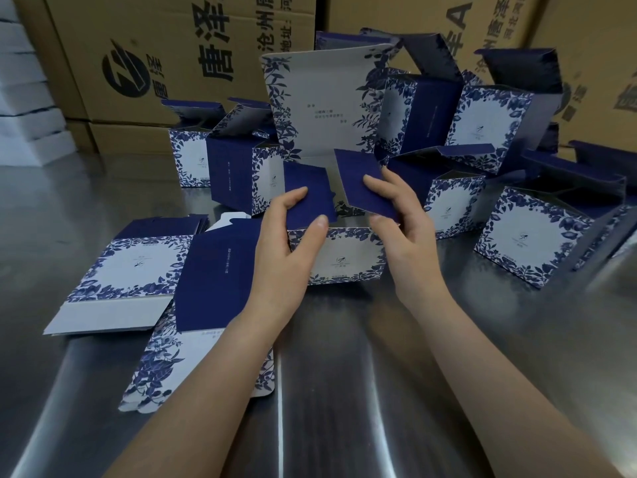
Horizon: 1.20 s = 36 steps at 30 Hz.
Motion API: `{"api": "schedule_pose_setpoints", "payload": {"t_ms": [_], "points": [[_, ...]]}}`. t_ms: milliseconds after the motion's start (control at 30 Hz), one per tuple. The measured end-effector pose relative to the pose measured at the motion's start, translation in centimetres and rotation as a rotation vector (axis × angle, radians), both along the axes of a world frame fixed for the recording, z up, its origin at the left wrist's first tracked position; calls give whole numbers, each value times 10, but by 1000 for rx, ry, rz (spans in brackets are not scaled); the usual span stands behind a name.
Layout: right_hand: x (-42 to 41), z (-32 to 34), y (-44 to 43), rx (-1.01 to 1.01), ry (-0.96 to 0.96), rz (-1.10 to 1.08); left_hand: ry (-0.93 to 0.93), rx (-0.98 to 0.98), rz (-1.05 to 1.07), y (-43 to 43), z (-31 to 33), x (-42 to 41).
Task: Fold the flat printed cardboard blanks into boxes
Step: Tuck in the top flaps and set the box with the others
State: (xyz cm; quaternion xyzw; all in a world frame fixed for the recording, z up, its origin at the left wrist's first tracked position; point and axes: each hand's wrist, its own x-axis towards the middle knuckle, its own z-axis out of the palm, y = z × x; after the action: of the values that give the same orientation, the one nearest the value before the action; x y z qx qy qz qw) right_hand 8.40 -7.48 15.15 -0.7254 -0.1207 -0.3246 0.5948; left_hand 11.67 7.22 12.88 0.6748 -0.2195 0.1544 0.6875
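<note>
A half-formed blue-and-white floral box [339,258] stands on the steel table in front of me, its tall printed lid panel [320,101] upright behind. My left hand [287,243] pinches the left navy side flap [308,194] between thumb and fingers. My right hand [405,222] grips the right navy side flap [362,182] the same way. Both flaps lean inward over the open box. A pile of flat printed blanks [138,270] lies to the left, partly under my left forearm.
Several folded boxes with raised lids stand behind and to the right [531,236], and two more at back left [234,170]. Large brown shipping cartons [172,56] wall off the back. Bare steel table [344,391] lies near me.
</note>
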Motion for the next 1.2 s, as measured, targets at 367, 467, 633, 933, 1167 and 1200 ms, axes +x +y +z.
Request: {"api": "schedule_pose_setpoints", "payload": {"t_ms": [367, 467, 633, 933, 1167, 1200], "points": [[2, -2, 3, -41, -21, 23, -24, -44, 1, 2, 3, 1], [3, -2, 3, 22, -73, -5, 32, -55, 6, 3, 4, 2], [3, -3, 4, 60, -62, -93, 109, -79, 43, -1, 5, 1], [2, -5, 13, -91, -23, -325, 112, -10, 163, -9, -3, -4], [-18, 8, 38, -441, -628, -469, -34, 124, 188, -11, 0, -9], [-20, 8, 43, -426, -657, -446, -40, 147, 201, -11, -1, -9]]}}
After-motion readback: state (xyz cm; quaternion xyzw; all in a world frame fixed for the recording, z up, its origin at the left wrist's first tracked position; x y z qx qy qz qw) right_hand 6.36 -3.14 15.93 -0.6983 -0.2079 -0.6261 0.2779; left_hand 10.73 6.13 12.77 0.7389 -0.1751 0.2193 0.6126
